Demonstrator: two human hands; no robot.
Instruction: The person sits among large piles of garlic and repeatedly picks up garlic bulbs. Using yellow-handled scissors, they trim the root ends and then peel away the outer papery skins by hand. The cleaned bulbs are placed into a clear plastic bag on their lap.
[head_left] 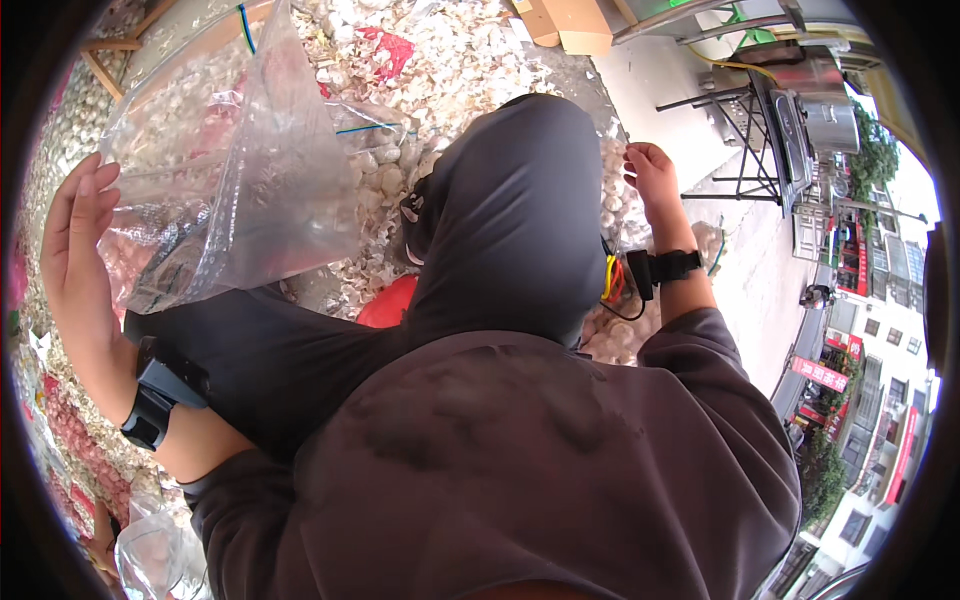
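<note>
Peel-strewn floor (578,78): L hand (75,228) at clear plastic bag (272,180), R hand (656,182) nr knee (550,125), can't tell if fingers (86,205) grip.

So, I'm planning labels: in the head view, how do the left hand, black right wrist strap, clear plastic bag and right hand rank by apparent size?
1. Clear plastic bag
2. Left hand
3. Right hand
4. Black right wrist strap
</note>
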